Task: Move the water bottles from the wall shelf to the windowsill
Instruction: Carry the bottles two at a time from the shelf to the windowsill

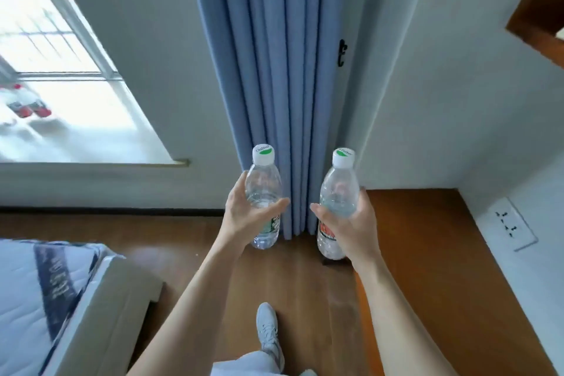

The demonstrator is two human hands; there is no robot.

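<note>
**Mia:** Where are the water bottles now?

**Ben:** One bottle is in each hand, up in the air over the wood floor [183, 232]. The left bottle [264, 192] has a green label. The right bottle [335, 201] has a red one. Both are clear, stand almost straight up, and have white caps with a bit of green on top.

**Mia:** Are the hands holding tight?

**Ben:** The left hand [247, 214] has its fingers curled around the middle of its bottle. The right hand [351, 223] is wrapped around its bottle the same way.

**Mia:** So is the job done?

**Ben:** Not yet, I think. These two are off the shelf, but they are not put down. The windowsill [91, 159] is off to the left, well apart from the hands. Some bottles with red labels [29, 105] seem to sit there already, but they are blurry.

**Mia:** What is in front?

**Ben:** A blue curtain [274, 70], just behind the bottles. A brown shelf corner [540, 15] shows at the top right. I cannot tell if more bottles wait on it.
</note>
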